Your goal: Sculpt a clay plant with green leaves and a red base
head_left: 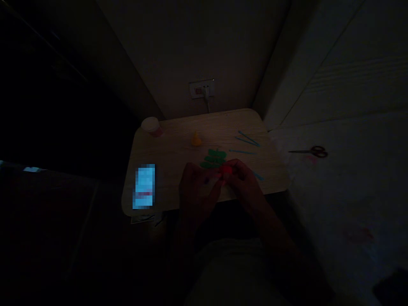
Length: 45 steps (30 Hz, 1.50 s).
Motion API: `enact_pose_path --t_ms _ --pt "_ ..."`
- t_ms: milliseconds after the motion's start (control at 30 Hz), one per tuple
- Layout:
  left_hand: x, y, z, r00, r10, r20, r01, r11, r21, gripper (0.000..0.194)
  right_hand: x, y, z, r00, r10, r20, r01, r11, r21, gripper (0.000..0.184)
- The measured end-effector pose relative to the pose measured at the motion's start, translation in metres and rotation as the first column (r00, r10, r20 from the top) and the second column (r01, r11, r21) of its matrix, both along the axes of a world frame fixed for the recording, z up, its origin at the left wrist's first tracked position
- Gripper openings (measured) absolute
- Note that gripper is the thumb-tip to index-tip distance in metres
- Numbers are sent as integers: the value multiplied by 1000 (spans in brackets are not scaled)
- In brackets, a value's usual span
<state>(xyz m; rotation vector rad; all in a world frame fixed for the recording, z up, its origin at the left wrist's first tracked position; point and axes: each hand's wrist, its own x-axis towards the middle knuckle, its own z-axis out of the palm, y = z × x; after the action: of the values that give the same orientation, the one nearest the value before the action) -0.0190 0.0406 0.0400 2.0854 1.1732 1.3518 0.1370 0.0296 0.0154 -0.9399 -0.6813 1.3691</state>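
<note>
Clothing (232,272): dim, bottom centre of view.
Left hand (198,187): grip pinched on the red piece (227,169).
Right hand (245,177): fingers closed round that same piece, above the desk (170,157).
Green pieces (217,153): just beyond both hands.
Blue sticks (242,152): right of the green.

Wooden table (172,165), lit phone (144,182), tub (150,124), orange cone (196,139), green piece (217,153), sticks (242,151)

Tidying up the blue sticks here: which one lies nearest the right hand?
The blue stick just beside the right hand, toward the table's front right corner; the other blue sticks lie farther back.
</note>
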Motion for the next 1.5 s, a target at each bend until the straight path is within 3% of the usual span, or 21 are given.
enact_pose_path --t_ms 633,967,1500 --pt "2 -1 1 997 81 -20 -80 996 51 11 -5 -3 3 1000 3 16 -4 1000 10 33" --pt "0 -3 2 998 31 -61 -30 999 26 10 -4 -4 3 998 17 69 -18 1000 18 33" --pt "-1 -3 3 999 -42 32 44 998 -54 8 -4 -5 5 998 61 -34 -60 998 28 34"
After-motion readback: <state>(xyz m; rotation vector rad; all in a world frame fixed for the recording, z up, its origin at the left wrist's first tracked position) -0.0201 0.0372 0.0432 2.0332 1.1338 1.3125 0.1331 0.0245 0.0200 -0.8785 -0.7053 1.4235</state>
